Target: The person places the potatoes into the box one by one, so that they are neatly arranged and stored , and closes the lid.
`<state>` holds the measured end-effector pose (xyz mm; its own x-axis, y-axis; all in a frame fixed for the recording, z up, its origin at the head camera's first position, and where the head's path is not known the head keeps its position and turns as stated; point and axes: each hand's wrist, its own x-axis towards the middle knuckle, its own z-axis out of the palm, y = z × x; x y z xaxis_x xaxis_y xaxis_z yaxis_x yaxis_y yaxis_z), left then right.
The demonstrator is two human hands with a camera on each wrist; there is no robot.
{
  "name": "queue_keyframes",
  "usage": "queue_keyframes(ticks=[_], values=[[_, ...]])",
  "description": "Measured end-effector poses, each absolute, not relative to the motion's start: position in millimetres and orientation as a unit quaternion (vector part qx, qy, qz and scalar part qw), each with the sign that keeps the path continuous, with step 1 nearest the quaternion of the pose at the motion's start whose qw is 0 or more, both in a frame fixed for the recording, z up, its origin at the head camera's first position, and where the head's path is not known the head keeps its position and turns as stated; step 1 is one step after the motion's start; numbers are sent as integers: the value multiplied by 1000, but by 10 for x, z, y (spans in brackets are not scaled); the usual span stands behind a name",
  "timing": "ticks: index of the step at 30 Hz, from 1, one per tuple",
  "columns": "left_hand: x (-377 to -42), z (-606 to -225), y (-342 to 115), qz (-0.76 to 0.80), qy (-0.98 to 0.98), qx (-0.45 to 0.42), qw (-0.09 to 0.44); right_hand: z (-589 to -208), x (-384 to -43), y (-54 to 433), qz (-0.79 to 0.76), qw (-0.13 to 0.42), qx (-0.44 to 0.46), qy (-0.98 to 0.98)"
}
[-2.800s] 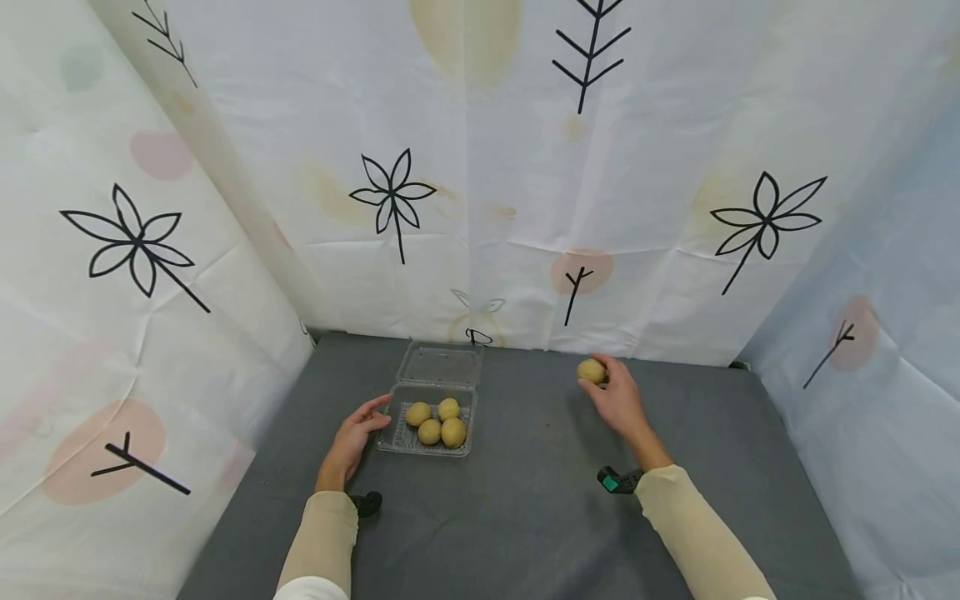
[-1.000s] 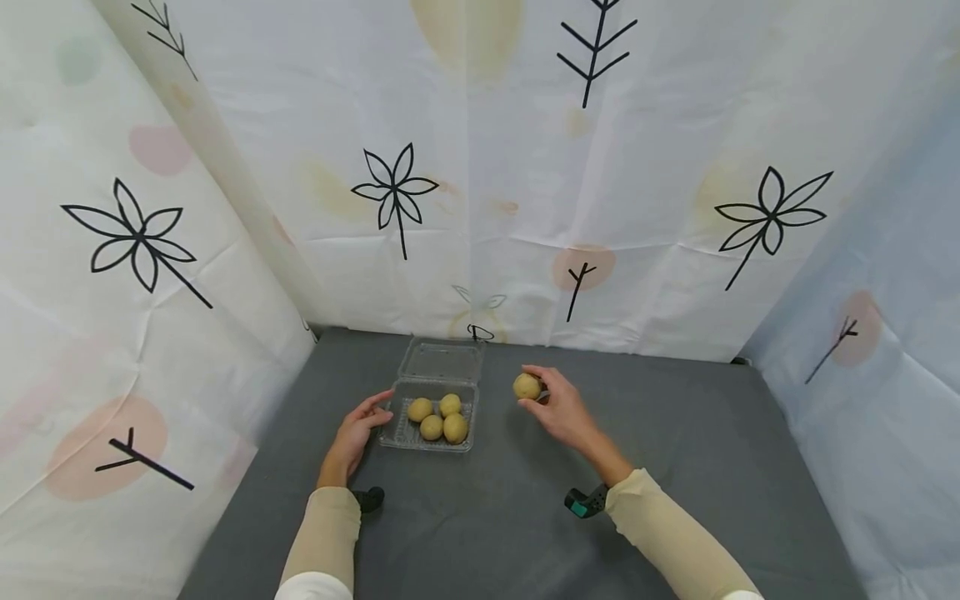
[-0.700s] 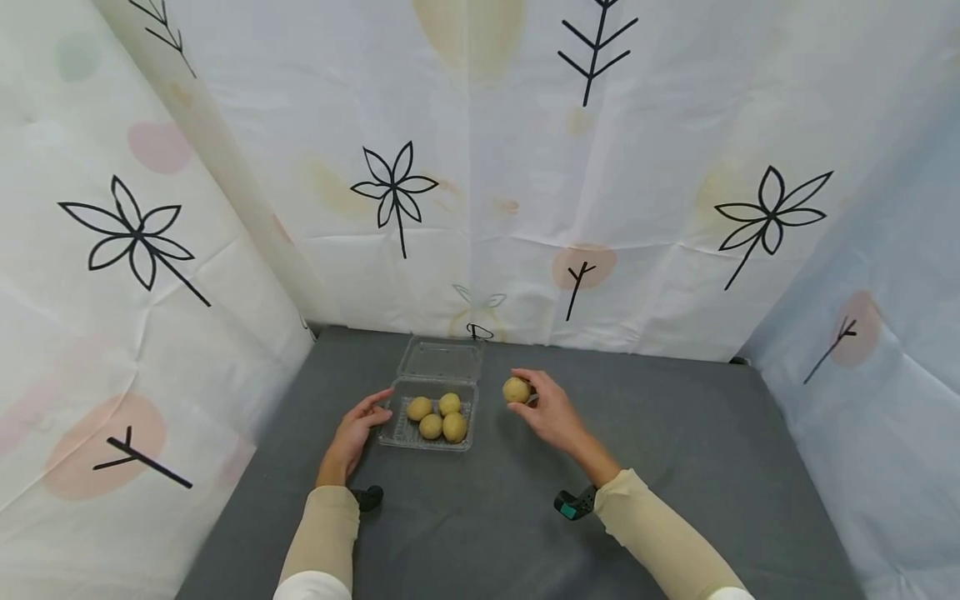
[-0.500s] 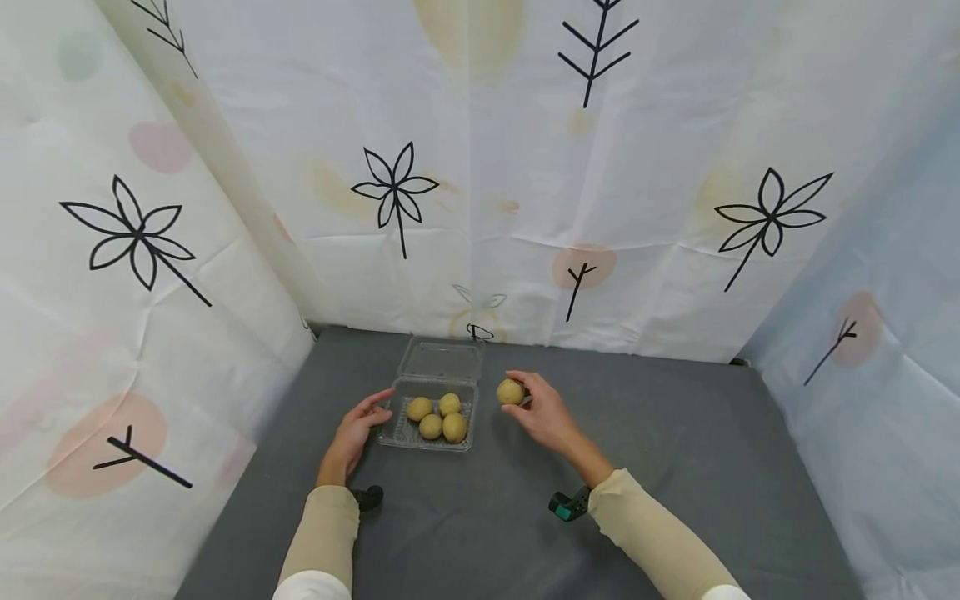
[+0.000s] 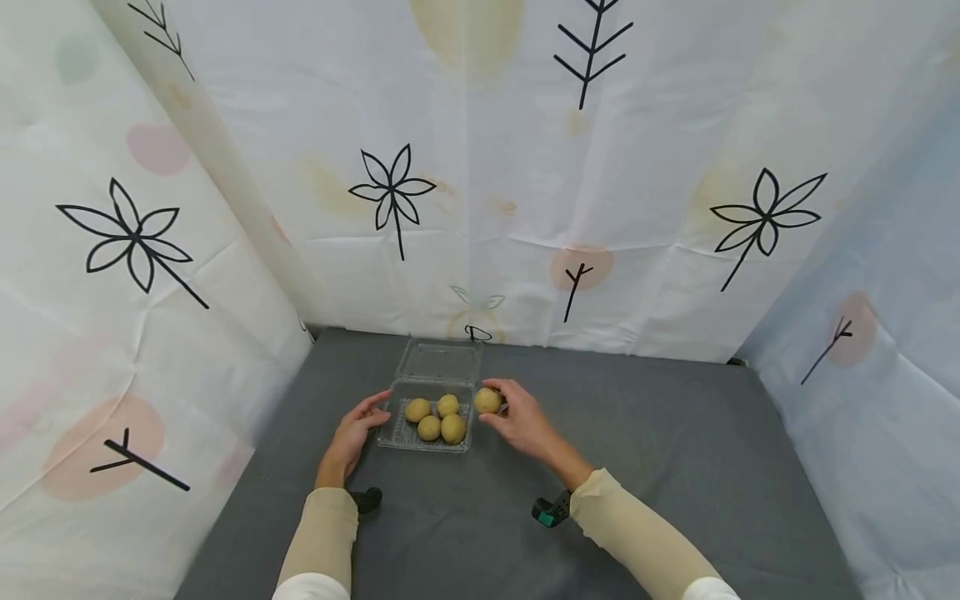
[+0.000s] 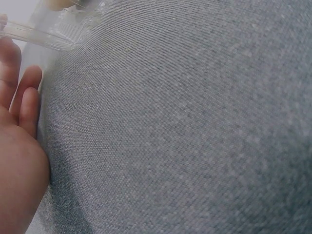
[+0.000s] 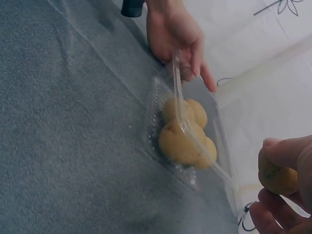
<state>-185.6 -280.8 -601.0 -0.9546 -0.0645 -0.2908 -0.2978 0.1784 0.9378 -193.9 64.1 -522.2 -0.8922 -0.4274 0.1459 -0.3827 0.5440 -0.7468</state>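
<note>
A clear plastic clamshell box (image 5: pixel 390 444) stands on the table with its lid (image 5: pixel 438 361) folded back; several small potatoes (image 5: pixel 430 428) lie in its base. My left hand (image 5: pixel 352 437) rests against the box's left edge, thumb and index finger spread along it with the tips at the rim. In the left wrist view, the other fingers (image 6: pixel 28 109) are loosely bent outside the box. Just beside the right rim, my right hand (image 5: pixel 527 423) pinches another potato (image 5: pixel 487 401) between thumb and fingers. In the right wrist view, this held potato (image 7: pixel 278 176) is apart from those in the box.
A grey cloth covers the table (image 5: pixel 675 433). Behind it and on both sides hang white printed curtains (image 5: pixel 495 183) that meet the table's edges. Each wrist carries a dark camera mount; the right one (image 5: pixel 551 510) has a green patch.
My right hand has carried the potato leftward across the table, from the right of the box up to its right rim. The left hand, the box and its potatoes have stayed put.
</note>
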Motion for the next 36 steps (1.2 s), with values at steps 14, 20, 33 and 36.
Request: queue_keyframes(ticks=[14,20,33,36], values=[[-1846,-5968,-2793,629,765,-114,74,-5277,-1894,465,-405,52,-257,876],[-1849,-5985,-2779,631,763,-116,75,-5312,-1877,376,-403,58,-276,871],[-1836,-6002,-2785,632,763,-114,75,-5336,-1811,195,-420,85,-288,856],[-1838,-6010,-2786,633,762,-114,74,-5330,-1799,163,-439,96,-282,848]])
